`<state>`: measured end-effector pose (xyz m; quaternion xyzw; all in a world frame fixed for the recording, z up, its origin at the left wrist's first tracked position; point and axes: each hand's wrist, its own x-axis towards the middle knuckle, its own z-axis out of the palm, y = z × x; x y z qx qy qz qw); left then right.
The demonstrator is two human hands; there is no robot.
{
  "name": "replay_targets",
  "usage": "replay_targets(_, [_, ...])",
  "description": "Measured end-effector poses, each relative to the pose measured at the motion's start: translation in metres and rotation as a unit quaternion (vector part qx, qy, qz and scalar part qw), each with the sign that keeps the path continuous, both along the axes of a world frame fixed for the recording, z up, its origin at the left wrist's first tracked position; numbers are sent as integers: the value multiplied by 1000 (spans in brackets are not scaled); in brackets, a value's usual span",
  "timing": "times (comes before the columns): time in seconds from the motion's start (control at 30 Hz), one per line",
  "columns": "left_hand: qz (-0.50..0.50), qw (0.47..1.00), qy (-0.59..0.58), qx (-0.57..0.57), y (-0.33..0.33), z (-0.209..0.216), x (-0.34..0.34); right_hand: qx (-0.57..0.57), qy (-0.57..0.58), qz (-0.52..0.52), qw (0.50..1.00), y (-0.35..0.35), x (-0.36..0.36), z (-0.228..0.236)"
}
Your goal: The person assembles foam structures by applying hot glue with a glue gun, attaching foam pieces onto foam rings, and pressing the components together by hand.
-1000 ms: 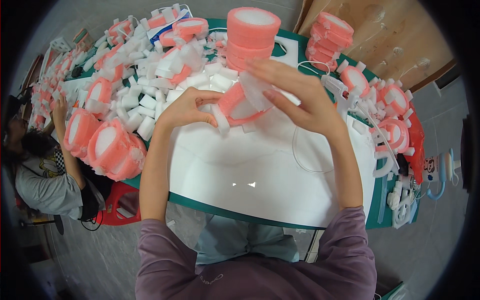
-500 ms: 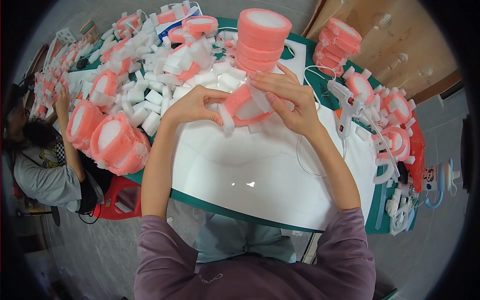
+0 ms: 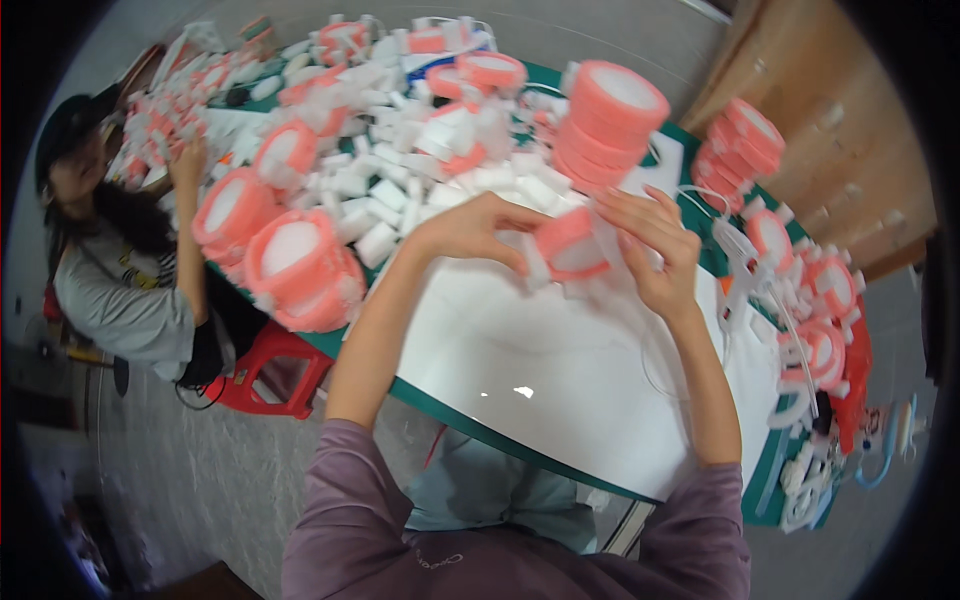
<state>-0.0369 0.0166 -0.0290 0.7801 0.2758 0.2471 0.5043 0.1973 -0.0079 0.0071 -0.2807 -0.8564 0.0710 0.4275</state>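
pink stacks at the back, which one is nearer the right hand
The straight stack, just beyond the right hand; the uneven stack stands farther right, with its rings less neatly aligned.

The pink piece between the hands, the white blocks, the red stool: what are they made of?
Pink piece: probably soft foam, matte, judging by its thick, dull walls, though blur hides the texture.
White blocks: likely foam, matte, since they look chunky and shineless.
Red stool: apparently moulded plastic, smooth, with even colour and an opening.
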Motion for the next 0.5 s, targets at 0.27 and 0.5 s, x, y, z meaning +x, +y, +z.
replay_targets(0.27, [-17,1000,5,21,-2,-9,-6,0,-95,7,995,-12,1,24])
replay_targets(0.5, [0,998,36,56,-3,-6,-3,5,-135,-3,991,-7,7,29])
